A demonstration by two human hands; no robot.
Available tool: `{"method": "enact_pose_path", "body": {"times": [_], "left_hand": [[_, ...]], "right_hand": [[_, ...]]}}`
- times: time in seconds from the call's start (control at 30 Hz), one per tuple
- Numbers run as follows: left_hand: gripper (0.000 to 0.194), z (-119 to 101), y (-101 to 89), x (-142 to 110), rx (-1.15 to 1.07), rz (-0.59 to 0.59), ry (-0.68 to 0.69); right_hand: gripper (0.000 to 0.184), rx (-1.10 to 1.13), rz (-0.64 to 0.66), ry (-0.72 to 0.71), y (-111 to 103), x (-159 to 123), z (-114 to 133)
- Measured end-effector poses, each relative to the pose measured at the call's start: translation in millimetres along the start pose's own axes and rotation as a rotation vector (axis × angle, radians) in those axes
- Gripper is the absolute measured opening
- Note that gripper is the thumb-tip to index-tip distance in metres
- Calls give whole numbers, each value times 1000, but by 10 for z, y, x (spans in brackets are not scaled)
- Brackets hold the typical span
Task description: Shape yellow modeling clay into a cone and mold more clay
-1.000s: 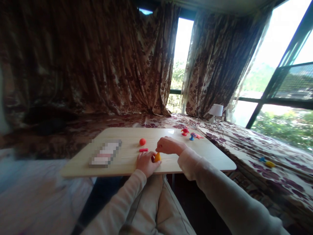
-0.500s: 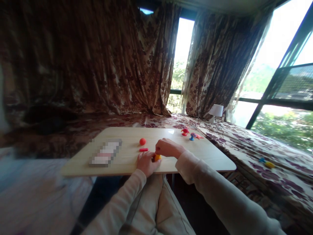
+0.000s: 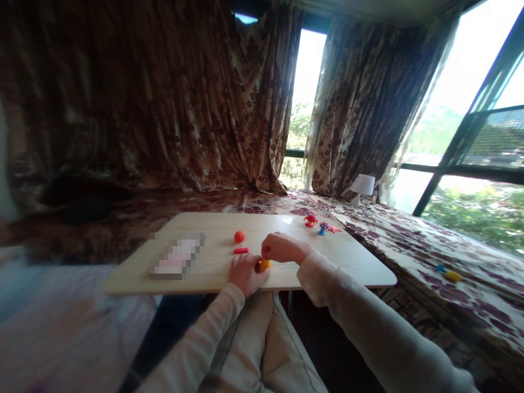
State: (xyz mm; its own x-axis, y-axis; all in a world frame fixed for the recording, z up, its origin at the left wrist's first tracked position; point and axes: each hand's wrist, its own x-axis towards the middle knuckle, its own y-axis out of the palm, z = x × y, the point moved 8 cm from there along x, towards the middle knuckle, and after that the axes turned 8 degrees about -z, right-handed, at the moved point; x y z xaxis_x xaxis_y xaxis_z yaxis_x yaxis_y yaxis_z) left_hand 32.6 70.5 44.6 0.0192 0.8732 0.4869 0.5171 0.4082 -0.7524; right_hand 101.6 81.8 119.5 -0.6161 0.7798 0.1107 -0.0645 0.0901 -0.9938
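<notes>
My left hand (image 3: 246, 274) rests near the front edge of the pale wooden table (image 3: 327, 268), its fingers closed around a small yellow-orange toy piece (image 3: 266, 265). Part of that piece is covered by the fingers. Just above and behind it, my right hand (image 3: 281, 246) is curled with the fingertips pointing down. Whatever those fingertips pinch, if anything, is hidden. Beyond the left hand lie a short red stick (image 3: 241, 250) and an orange-red ball (image 3: 239, 236).
A red figure (image 3: 310, 220), a blue figure (image 3: 323, 228) and a flat pinkish-red piece (image 3: 334, 229) are at the table's back right. A blurred-out rectangular object (image 3: 178, 256) lies on the left. A white lamp (image 3: 362, 184) and a blue-and-yellow toy (image 3: 452, 276) are on the flowered cloth.
Both hands stay around the yellow-orange piece. Only a very slight shift of the right hand shows; the other things lie as before.
</notes>
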Motion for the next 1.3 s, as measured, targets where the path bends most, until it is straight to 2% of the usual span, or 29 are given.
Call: {"method": "enact_pose_path", "body": {"times": [0.13, 0.37, 0.63, 0.83, 1.03, 1.3], "left_hand": [[21, 11, -3, 7, -9, -11, -26], [14, 11, -3, 8, -17, -15, -17], [20, 12, -9, 12, -13, -20, -48], [20, -19, 6, 4, -6, 13, 8], [26, 9, 33, 12, 4, 5, -1], [15, -25, -6, -2, -5, -3, 15]], "right_hand": [[25, -12, -28, 40, -39, -10, -53], [23, -12, -32, 33, -14, -20, 13], [23, -16, -23, 65, -31, -25, -51], [21, -9, -27, 40, -11, -34, -18], [24, -17, -48, 51, -74, -48, -22], [21, -23, -33, 61, 10, -32, -13]]}}
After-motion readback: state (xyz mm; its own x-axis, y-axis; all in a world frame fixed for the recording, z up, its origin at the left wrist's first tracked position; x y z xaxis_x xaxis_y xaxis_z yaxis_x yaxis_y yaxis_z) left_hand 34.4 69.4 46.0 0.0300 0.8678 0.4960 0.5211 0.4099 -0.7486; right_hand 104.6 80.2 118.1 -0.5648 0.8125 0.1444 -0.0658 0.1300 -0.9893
